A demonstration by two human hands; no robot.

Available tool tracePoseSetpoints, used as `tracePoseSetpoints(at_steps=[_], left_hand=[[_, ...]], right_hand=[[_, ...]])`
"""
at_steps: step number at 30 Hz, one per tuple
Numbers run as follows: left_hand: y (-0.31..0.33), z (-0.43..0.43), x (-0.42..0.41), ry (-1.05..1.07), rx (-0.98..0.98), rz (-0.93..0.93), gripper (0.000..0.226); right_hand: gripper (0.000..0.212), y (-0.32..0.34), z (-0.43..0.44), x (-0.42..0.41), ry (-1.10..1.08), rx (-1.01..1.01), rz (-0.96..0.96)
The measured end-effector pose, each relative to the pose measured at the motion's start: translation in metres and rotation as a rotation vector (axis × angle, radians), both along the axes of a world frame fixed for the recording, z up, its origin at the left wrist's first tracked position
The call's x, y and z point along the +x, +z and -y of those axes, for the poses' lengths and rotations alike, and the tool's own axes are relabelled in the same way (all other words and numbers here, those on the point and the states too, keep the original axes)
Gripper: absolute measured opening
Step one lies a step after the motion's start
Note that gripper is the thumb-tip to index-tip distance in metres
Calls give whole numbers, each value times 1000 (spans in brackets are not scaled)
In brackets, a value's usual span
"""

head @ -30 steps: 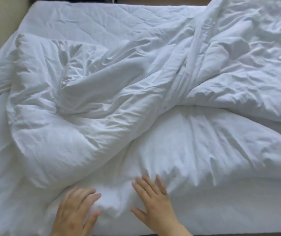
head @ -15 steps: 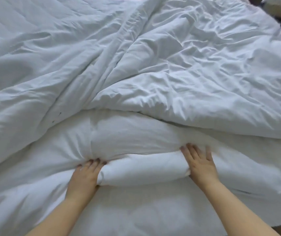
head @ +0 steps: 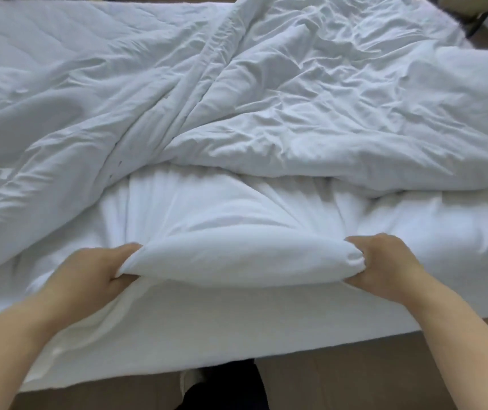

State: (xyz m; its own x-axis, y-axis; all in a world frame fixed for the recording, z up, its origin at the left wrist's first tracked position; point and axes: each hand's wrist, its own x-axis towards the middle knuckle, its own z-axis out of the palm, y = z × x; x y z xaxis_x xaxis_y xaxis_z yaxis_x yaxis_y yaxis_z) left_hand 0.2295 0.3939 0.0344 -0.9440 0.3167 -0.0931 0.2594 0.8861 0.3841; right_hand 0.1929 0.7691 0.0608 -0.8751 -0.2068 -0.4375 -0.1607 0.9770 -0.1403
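A crumpled white duvet [head: 310,108] covers most of the bed, twisted into a thick rope-like fold across the middle. Its near edge is bunched into a puffy roll [head: 245,255] in front of me. My left hand [head: 89,273] grips the roll's left end, fingers on top and thumb tucked beneath. My right hand [head: 384,264] grips the right end the same way. Both forearms reach in from the bottom corners.
A quilted white mattress cover [head: 59,31] shows at the far left. The bed's near edge [head: 207,359] overhangs a brown wooden floor [head: 355,380]. My dark trouser leg [head: 225,386] stands against the bed. A dark chair leg [head: 479,19] appears at top right.
Both hands went from lying flat on the duvet to closing round its near edge, gathering it into a roll and drawing it towards me. The view shifted right and back.
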Motion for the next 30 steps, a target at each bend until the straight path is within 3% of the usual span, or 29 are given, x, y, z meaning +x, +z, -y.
tracePoseSetpoints(at_steps=[2, 4, 6, 8, 10, 11, 12, 15, 18, 21, 23, 24, 25, 27, 29, 30], left_hand=[[4, 1, 20, -160, -198, 91, 32], [-14, -5, 40, -168, -300, 257, 31], [-35, -23, 51, -55, -415, 402, 50], [-54, -44, 60, -105, -408, 218, 68], [-77, -74, 70, -177, -253, 5, 72], [-87, -96, 78, -251, -205, -6, 70], [-92, -118, 83, -311, -232, 52, 72], [-119, -171, 81, -425, -310, 0, 90], [-143, -197, 58, -344, -350, 49, 115], [-147, -211, 42, -273, -291, -10, 95], [-135, -220, 40, -248, -208, -63, 51], [-125, -225, 40, -216, -195, -24, 40], [-118, -228, 42, -181, -202, 11, 42], [-106, -234, 52, -86, -241, 83, 48], [-93, -244, 62, -4, -134, 99, 48], [-88, -254, 65, 9, -48, 100, 55]], right_hand=[[23, 1, -7, 33, 21, -39, 55], [55, -22, -14, 66, 8, 1, 161], [78, -52, -23, 92, -22, 64, 233], [82, -73, -31, 108, -113, 69, 176], [75, -86, -42, 118, -372, -72, 66], [70, -90, -47, 120, -554, -176, -1], [64, -92, -53, 122, -742, -269, -61], [63, -101, -81, 115, -1148, -352, -258], [77, -116, -122, 93, -1534, -616, -264], [76, -127, -163, 68, -1830, -1032, -133], [71, -123, -184, 52, -1847, -1128, -11], [67, -121, -191, 45, -1820, -1125, 33], [60, -117, -196, 40, -1781, -1108, 24], [44, -106, -201, 34, -1685, -1032, -175], [43, -97, -204, 36, -1566, -978, -381], [45, -97, -204, 43, -1510, -966, -389]])
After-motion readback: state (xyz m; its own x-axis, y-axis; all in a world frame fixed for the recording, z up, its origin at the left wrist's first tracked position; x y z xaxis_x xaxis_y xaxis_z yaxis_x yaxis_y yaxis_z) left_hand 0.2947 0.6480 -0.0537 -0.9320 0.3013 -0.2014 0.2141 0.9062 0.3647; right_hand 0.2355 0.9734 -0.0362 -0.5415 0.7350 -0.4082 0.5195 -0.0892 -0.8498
